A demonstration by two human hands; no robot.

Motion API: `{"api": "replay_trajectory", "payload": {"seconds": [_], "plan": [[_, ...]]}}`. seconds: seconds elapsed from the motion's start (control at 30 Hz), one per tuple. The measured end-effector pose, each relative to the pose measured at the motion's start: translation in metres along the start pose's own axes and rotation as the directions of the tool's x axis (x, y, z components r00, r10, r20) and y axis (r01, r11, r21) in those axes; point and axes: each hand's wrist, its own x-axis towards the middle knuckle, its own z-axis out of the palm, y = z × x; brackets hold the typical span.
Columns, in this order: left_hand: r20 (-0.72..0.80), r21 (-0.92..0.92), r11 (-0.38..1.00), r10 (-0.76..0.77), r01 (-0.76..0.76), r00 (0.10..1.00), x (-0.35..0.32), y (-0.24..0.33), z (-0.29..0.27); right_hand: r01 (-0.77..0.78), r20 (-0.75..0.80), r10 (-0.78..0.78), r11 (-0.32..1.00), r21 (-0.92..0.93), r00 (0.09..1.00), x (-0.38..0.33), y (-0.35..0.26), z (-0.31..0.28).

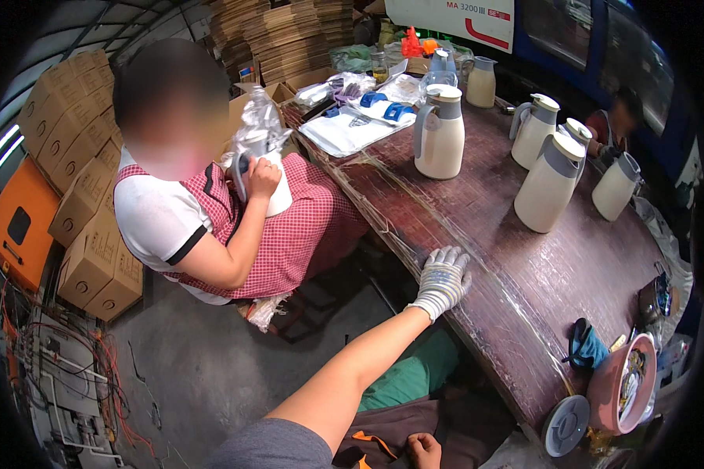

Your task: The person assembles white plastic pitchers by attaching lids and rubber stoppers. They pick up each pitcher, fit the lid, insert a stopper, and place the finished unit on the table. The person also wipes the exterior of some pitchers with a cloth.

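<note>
My left hand (444, 280), in a white-and-grey knitted glove, lies flat on the near edge of the dark red table (508, 270), its fingers extended and holding nothing. My right hand (425, 451) is bare and low over my lap at the bottom edge, beside dark cloth with orange trim (375, 444). Its fingers are curled; what they hold, if anything, is hidden. Beyond my left hand, several cream vacuum jugs with grey tops and handles are on the table, among them a tall jug (440, 144) and a front jug (546, 195).
At left, a seated person in a red checked apron (305, 215) holds a white jug (278, 191) with clear plastic over it. White bags (344, 131) lie on the table. A pink basin (606, 391) and grey lid (565, 426) are at right. Cartons (102, 258) stand behind.
</note>
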Motion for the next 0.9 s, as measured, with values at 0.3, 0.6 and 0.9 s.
{"api": "replay_trajectory", "payload": {"seconds": [0.3, 0.6, 0.9], "plan": [[0.029, -0.021, 1.0, -0.012, 0.012, 1.0, 0.001, 0.003, -0.003, -0.041, 0.003, 0.04, 0.997, 0.069, 0.999, -0.002, -0.002, -0.003], [0.017, 0.001, 1.0, -0.007, 0.007, 1.0, -0.002, -0.001, -0.001, -0.073, 0.014, 0.072, 0.991, 0.116, 0.997, -0.007, -0.063, -0.01], [0.063, -0.046, 0.998, 0.057, -0.054, 0.996, 0.016, 0.019, -0.03, 0.157, -0.128, -0.17, 0.982, -0.105, 0.977, 0.016, -0.169, -0.074]]}}
